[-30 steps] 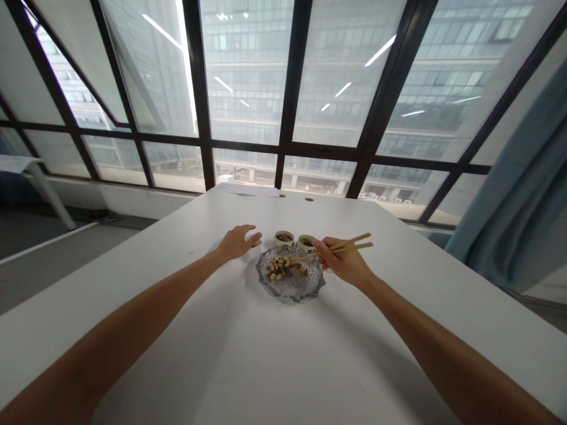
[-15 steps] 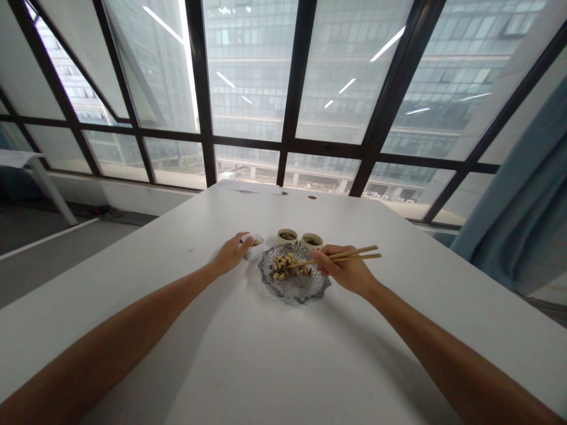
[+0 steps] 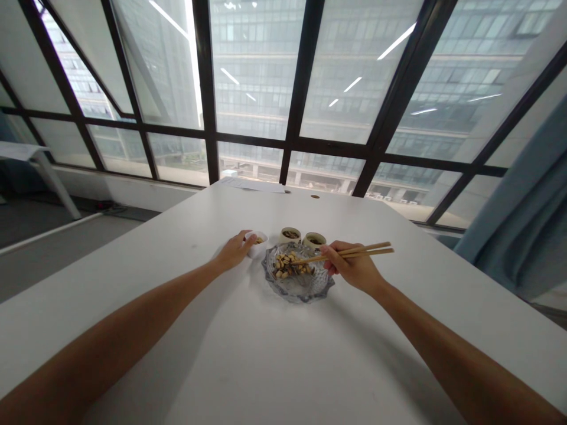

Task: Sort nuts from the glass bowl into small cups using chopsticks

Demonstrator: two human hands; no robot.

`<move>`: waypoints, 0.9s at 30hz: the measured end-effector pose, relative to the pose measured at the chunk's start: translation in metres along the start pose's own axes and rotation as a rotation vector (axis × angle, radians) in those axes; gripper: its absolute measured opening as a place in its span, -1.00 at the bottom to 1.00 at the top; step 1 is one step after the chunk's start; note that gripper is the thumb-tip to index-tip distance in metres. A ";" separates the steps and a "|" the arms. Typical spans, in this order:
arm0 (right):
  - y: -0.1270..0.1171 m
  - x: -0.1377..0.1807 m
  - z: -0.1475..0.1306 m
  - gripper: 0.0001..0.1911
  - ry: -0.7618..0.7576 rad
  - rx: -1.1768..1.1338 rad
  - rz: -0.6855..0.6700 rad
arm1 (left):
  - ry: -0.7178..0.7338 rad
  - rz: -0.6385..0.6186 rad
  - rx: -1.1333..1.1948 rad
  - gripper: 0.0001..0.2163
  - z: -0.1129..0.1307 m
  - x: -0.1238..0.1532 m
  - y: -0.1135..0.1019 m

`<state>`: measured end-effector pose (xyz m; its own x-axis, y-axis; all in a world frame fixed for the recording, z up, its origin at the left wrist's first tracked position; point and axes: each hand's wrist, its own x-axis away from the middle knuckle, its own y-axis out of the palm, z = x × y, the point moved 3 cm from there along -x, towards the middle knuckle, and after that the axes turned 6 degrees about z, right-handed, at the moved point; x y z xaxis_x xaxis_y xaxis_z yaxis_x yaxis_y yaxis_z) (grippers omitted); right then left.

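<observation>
My right hand is closed around a pair of wooden chopsticks. Their tips reach into a clear glass bowl with a jagged rim, down to a heap of pale nuts or beans mixed with darker bits. On the left, my left hand grips the near side of a small white cup, which has some pale pieces inside. That cup stands just left of the glass bowl. Whether the chopsticks pinch a piece is too small to make out.
Behind the glass bowl are two small cream cups, one on the left and one on the right, both with dark contents. Papers lie at the far edge of the white table. A blue curtain hangs at the right.
The chopstick tips have shifted slightly within the heap, and my right hand has turned a little. My left hand stays on the white cup. The whole view has moved slightly.
</observation>
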<state>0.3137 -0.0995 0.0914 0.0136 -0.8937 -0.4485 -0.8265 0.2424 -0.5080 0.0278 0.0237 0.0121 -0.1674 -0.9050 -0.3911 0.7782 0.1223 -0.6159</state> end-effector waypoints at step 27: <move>0.003 0.002 -0.006 -0.56 -0.039 0.040 -0.053 | 0.003 -0.015 -0.009 -0.41 0.005 0.001 -0.001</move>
<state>0.3077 -0.1029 0.0932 0.0791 -0.8903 -0.4485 -0.8011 0.2110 -0.5602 0.0293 0.0209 0.0158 -0.1808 -0.9054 -0.3842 0.7701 0.1126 -0.6279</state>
